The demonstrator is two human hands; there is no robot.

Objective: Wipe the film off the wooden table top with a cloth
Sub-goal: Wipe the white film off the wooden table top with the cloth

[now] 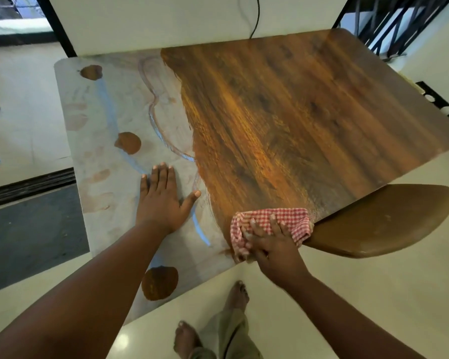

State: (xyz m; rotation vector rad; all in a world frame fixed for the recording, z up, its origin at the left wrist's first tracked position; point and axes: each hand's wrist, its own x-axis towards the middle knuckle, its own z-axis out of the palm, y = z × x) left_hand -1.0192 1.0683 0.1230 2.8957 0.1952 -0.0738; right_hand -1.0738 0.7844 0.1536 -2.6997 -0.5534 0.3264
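The wooden table top (283,112) shows bare brown grain over its right part. A pale grey film (119,110) covers its left part, with three round bare patches, hand prints and smear lines in it. My right hand (270,242) presses a red and white checked cloth (270,218) onto the table's near edge, right where film and bare wood meet. My left hand (163,200) lies flat on the film, fingers spread, a little left of the cloth.
A brown chair seat (389,221) sits under the table's near right edge, right beside the cloth. A white wall (192,19) with a black cable backs the table. Black railings (399,19) stand at far right. My bare feet (213,322) are on the pale floor below.
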